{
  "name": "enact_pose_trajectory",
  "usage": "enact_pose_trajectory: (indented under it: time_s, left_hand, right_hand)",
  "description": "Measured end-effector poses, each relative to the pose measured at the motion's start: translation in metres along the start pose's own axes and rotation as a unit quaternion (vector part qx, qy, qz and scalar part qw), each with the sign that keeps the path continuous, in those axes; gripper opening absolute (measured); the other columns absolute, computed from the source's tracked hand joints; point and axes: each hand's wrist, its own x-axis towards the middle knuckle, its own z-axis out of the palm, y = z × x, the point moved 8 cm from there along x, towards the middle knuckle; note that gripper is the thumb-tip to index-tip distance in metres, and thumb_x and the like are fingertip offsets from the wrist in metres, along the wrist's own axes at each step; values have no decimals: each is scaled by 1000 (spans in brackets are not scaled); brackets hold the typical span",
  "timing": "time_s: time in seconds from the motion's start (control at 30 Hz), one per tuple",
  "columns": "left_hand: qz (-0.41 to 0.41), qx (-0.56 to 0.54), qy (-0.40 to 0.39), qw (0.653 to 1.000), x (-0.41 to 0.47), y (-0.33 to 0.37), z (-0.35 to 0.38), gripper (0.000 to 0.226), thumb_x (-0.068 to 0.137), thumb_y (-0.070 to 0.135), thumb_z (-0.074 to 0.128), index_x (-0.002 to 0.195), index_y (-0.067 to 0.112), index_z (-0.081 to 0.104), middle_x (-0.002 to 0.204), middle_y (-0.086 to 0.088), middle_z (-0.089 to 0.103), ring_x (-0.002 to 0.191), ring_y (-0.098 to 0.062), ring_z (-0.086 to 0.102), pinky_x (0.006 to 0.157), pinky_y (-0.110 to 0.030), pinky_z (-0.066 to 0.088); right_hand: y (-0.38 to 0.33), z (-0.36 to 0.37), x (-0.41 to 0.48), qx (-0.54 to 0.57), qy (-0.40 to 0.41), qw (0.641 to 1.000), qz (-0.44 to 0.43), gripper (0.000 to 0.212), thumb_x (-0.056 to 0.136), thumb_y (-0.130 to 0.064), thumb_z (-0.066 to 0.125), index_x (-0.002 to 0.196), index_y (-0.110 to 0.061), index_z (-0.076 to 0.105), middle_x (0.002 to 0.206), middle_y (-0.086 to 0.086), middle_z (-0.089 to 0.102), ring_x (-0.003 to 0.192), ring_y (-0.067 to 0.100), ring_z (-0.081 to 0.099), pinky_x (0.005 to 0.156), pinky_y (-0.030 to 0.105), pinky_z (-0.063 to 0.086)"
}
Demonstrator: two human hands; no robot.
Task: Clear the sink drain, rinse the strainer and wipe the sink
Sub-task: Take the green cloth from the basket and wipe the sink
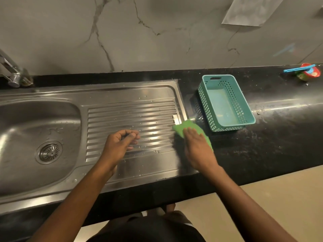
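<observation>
From the head cam, a green cleaning cloth [189,130] is pressed down by the right hand [197,151], fingers laid flat on top, right where the ribbed drainboard [139,112] meets the black counter [262,137], just beside a teal plastic basket [205,100]. The left hand [120,144] is held over the ribs with fingers curled in against the thumb, and nothing is seen gripped in it. The strainer [49,151] is seated in the drain of the sink basin [35,123] off to the left, with the tap [12,70] behind it.
</observation>
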Motion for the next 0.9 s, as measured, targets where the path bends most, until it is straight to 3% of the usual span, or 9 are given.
enact_pose_trajectory:
  time_s: [0.1,0.23,0.4,0.53,0.67,0.8,0.9]
  left_hand:
    - [2,1,2,1000,0,-1,-10,19,105,21,62,109,24,79,105,2,83,105,-22,78,94,-41,60]
    - [5,-4,8,1000,1,-4,-25,18,105,21,62,111,22,79,106,0,83,105,-24,77,95,-43,60]
    - [16,-9,12,1000,2,0,-44,18,105,20,62,112,19,78,105,0,84,103,-21,78,90,-39,61]
    - [15,-17,19,1000,-1,5,-51,17,105,17,62,110,15,78,104,-4,83,102,-24,77,90,-40,58]
    - [13,-9,24,1000,-8,6,-58,17,105,16,61,108,18,78,104,-4,83,103,-23,77,90,-39,58]
    - [15,-14,37,999,-17,5,-59,17,105,17,61,109,19,78,102,-1,84,104,-23,77,86,-35,56]
    - [19,-20,53,998,-25,3,-60,17,105,18,62,109,19,78,103,-1,84,105,-25,77,85,-35,56]
  right_hand:
    - [-17,56,-10,-7,-60,997,55,67,102,-8,37,165,-4,13,173,21,9,162,34,3,132,50,8]
    - [-54,81,-18,68,-35,992,97,79,94,-1,39,165,-2,5,173,22,-3,161,36,-9,132,48,2]
    - [-101,93,-20,60,-38,995,69,76,97,-6,39,165,-2,5,173,22,-4,161,35,-10,132,49,1]
    - [-187,119,-25,84,-70,993,-47,74,98,-8,42,165,-5,12,174,20,1,162,33,-8,132,48,-3]
    - [-252,140,-41,92,-111,972,-187,65,101,-17,49,162,-11,27,173,15,18,162,31,5,132,50,7]
    - [-226,136,-52,50,-96,962,-252,60,106,-32,36,164,-20,26,173,6,20,162,23,11,131,43,8]
    - [-168,117,-48,50,-78,971,-219,56,109,-31,34,164,-24,27,174,1,20,162,19,14,132,39,8]
